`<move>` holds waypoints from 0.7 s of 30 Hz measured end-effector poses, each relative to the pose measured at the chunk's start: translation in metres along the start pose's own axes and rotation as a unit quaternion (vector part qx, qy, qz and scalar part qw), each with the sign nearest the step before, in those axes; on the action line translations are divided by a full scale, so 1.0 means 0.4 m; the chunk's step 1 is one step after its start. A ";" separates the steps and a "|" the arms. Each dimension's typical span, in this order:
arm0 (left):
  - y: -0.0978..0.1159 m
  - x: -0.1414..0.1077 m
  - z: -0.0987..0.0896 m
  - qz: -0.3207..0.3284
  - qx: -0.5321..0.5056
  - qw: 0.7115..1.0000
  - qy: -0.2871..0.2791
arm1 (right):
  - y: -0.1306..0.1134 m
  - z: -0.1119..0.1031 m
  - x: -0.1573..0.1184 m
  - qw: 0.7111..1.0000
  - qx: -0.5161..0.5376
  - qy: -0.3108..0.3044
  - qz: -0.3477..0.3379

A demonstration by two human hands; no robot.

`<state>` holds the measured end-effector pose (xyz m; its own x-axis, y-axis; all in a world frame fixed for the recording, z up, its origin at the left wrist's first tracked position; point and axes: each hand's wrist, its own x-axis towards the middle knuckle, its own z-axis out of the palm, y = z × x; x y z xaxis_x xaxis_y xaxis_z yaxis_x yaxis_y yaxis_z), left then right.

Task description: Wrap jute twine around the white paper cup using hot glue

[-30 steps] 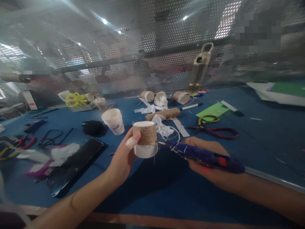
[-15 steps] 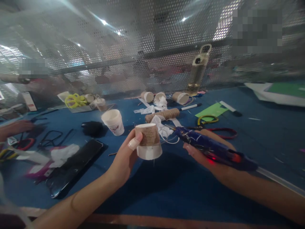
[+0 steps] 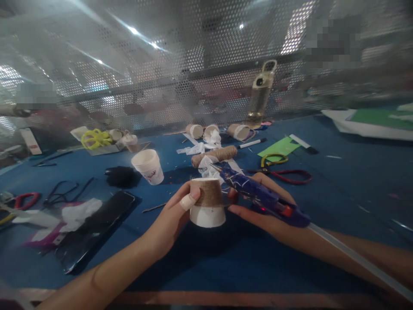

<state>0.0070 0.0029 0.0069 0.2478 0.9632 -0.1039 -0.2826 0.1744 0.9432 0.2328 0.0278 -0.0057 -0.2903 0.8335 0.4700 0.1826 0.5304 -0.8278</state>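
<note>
Blue glue gun (image 3: 256, 193) slants up-left — cup (image 3: 208, 206) inverted, near vertical

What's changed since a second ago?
The glue gun tip left the twine-wrapped cup's side and rose above its top in view. The left hand shifted the cup slightly right. The right hand came nearer the cup. Both grips, the stacked cups and twine roll stayed.

Glaring lights (image 3: 133, 30) streak the dim, hazy background.
</note>
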 end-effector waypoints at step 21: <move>-0.007 0.002 -0.007 0.017 0.003 1.000 0.017 | -0.023 -0.007 0.024 0.981 0.037 -0.019 0.189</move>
<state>0.0055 0.0037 0.0032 0.2061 0.9751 -0.0823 -0.2852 0.1403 0.9482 0.2310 0.0314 0.0070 -0.2489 0.9618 0.1142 0.2161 0.1700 -0.9614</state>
